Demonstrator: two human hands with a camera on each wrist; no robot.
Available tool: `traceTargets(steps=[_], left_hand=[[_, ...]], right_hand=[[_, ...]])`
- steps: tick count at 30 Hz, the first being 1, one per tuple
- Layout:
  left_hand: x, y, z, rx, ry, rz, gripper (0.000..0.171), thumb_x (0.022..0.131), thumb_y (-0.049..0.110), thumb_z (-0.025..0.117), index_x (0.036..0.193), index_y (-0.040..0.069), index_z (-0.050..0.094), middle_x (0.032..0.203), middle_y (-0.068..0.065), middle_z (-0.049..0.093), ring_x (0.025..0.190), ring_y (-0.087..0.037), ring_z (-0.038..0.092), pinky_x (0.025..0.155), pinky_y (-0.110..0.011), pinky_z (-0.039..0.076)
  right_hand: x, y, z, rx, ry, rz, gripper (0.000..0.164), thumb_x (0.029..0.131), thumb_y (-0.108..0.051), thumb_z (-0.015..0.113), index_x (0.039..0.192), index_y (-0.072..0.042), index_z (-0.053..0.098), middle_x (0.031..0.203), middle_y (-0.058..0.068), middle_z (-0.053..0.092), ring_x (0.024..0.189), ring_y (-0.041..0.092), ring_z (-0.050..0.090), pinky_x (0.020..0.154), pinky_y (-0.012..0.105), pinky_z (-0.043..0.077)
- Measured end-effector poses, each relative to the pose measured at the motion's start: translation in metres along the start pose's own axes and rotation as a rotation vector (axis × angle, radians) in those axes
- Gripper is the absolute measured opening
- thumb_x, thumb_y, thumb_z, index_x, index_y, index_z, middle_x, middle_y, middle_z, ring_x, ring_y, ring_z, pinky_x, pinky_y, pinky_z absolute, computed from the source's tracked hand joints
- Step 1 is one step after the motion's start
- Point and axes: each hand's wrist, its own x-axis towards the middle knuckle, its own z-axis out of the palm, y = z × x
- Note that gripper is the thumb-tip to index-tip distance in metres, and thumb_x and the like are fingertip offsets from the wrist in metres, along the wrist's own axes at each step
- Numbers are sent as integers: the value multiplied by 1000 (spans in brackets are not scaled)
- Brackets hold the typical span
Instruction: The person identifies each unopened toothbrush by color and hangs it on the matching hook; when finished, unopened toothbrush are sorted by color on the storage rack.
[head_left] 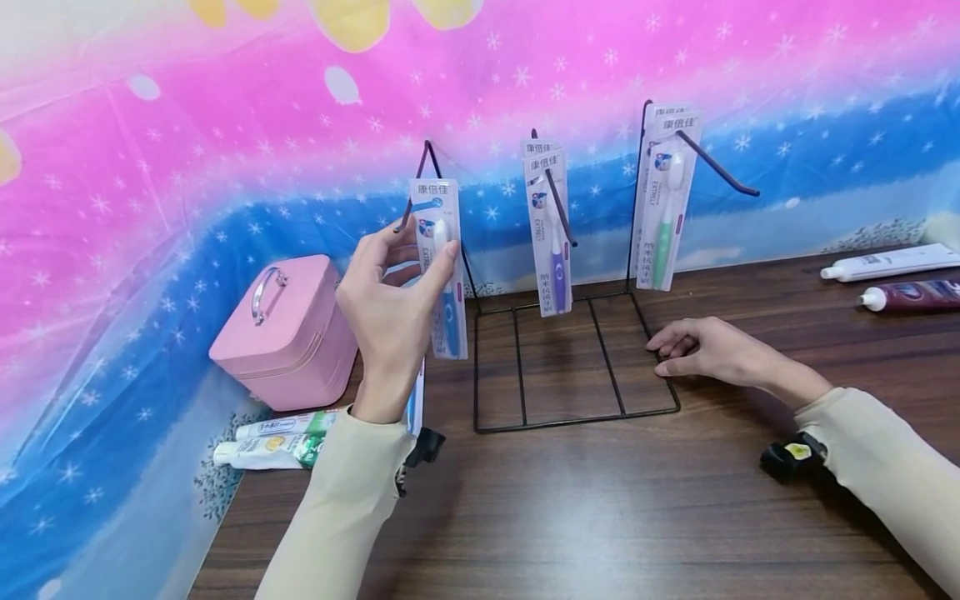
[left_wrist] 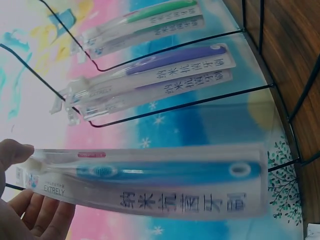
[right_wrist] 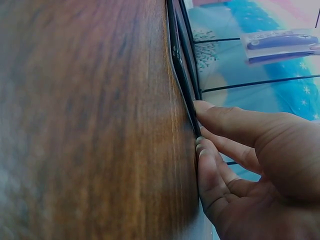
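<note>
The right hand (head_left: 701, 348) rests on the table (head_left: 600, 500), fingertips pressing the wire rack (head_left: 573, 367) base at its right edge; keeping that pressure should stop the rack sliding. Farther back, the raised left hand (head_left: 390, 292) pinches the blue toothbrush pack (head_left: 442, 275) at the left hook (head_left: 420, 179); hold the card level.

Head cam sits above your forearms, looking forward and down across the table (head_left: 570, 517) at the wire rack (head_left: 573, 367) and backdrop, mid range. Left wrist cam is rolled sideways, very close to the blue toothbrush pack (left_wrist: 165, 182), facing the rack's hooks. Right wrist cam is also rolled, almost on the tabletop, facing along the rack's base wire (right_wrist: 182, 75). All three views share the rack; head and left wrist share the hanging packs.
</note>
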Motion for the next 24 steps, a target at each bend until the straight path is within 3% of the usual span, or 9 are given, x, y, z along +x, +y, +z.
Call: traceTargets(steps=[11, 17, 21, 24], left_hand=[[5, -1, -3, -13, 6, -21, 39, 78, 6, 80, 113, -6, 67, 100, -20, 66, 87, -28, 69, 78, -38, 55], [14, -8, -3, -6, -22, -83, 39, 79, 8, 80, 112, -6, 67, 103, -18, 67, 87, -28, 69, 79, -33, 55], [19, -16, -1, -2, -37, -125, 40, 78, 12, 81, 112, -3, 68, 105, -15, 68, 87, -24, 69, 78, -29, 54], [22, -32, 0, 23, -41, -137, 42, 78, 19, 83, 113, 2, 69, 105, -10, 69, 86, -18, 69, 77, -28, 54]], right_hand=[[0, 1, -1, -3, -3, 4, 37, 86, -30, 75, 116, -9, 67, 106, 2, 67, 93, 17, 60, 76, 31, 49], [0, 2, 0, 4, -2, 9, 36, 86, -29, 75, 116, -9, 67, 106, 3, 67, 93, 17, 60, 76, 31, 49], [0, 2, 0, 6, -1, 10, 37, 86, -29, 75, 116, -9, 67, 106, 3, 67, 93, 17, 60, 76, 31, 49], [0, 2, 0, 7, -3, 4, 37, 86, -29, 75, 116, -9, 67, 106, 2, 67, 93, 16, 60, 76, 31, 49]])
